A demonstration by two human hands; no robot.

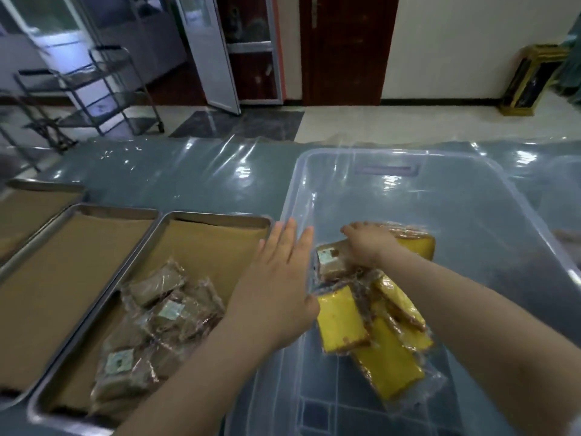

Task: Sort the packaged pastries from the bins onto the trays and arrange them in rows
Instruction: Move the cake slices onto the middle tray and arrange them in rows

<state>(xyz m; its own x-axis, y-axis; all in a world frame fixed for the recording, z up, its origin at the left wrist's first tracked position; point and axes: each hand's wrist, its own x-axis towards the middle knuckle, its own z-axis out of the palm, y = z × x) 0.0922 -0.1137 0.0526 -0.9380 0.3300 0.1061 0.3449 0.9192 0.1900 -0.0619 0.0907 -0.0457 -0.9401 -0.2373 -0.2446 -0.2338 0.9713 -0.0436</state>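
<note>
The brown pack (330,261) I'm after lies in the clear bin (292,196), at the top of a loose pile, with my right hand (369,248) laid over it and the fingers curled round its far edge. I can't tell whether they also catch the yellow pack (419,247) just behind. If they do, I judge I'd carry a yellow one onto a tray of browns and spoil the sort. The wrap looks slick, so a shallow pinch could let the pack slide out over the bin's rim. The other yellow packs (386,357) overlap it nearer me, and a quick lift might drag them along. My left hand (283,278) hovers flat above the bin's left wall, fingers straight and together, holding nothing. It sits right across the path to the nearest tray (220,217), so the two hands could collide. On that tray the brown heap (157,322) lies jumbled, not in rows. Dropping another on top makes the arranging harder, while the middle tray (119,210) beside it holds only its paper liner.
</note>
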